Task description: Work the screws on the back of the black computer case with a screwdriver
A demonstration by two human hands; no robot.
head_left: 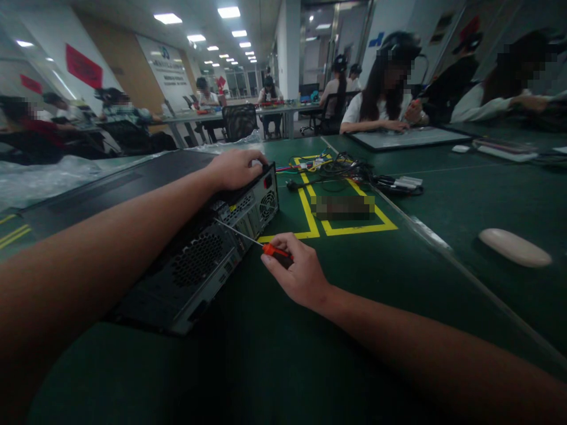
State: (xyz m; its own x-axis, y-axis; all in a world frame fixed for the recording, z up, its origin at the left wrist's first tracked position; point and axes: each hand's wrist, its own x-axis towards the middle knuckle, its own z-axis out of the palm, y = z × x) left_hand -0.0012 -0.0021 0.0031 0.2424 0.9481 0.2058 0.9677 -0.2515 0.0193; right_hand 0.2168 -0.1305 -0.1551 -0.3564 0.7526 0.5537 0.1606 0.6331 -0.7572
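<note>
A black computer case (208, 260) lies on its side on the green table, its grey rear panel angled toward me. Bent over the case's top edge near the power supply end, my left hand (234, 168) grips it. My right hand (299, 268) is closed around the orange and black handle of a screwdriver (241, 233). The thin shaft points up and left, and its tip meets the rear panel above the vent mesh. What exactly the tip touches is too small to make out.
Bundled cables (341, 168) lie beyond the case, across yellow tape markings (314, 227). A blurred-out dark item (343, 208) is within the tape. To the right sits a pale oval object (514, 247). Clear plastic wrap (66, 180) lies at left. Other people work at tables behind.
</note>
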